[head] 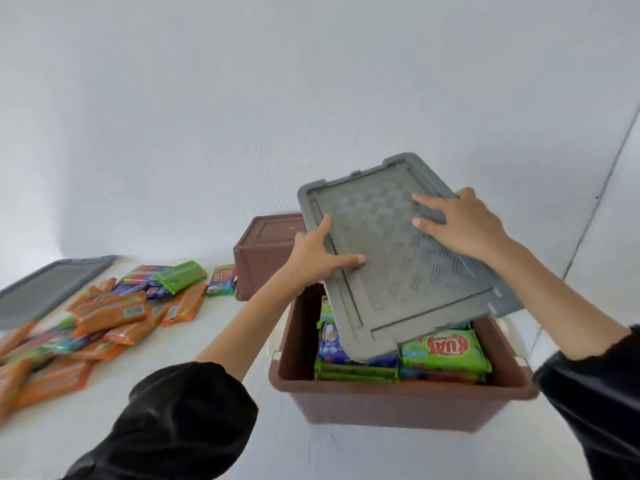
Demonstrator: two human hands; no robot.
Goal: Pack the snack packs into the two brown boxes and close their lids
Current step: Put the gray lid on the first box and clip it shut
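Left hand (318, 258) grips the left edge of a grey lid (391, 278), thumb lying on its patterned top. Right hand (464, 226) holds the opposite far edge, fingers laid across the top face and thumb wrapping the rim. The lid hangs tilted between both hands, its low corner dipping just above the contents.

Directly beneath the hands stands the near brown box (398, 407), open and filled close to the rim with green and blue snack packs (446, 351). Packing of this box appears complete, and its lid is not yet seated.

Just beyond the left hand stands the far brown box (263, 258). It shows a plain brown upper face and no grey lid, and whether it holds anything cannot be told.

Well to the left of the left hand, many loose snack packs (110, 310), mostly orange, lie heaped on the bench (173, 341). A second grey lid (45, 289) lies beyond them.

Judged progress is roughly half: one closure is in hand, and one box remains to be filled and closed.
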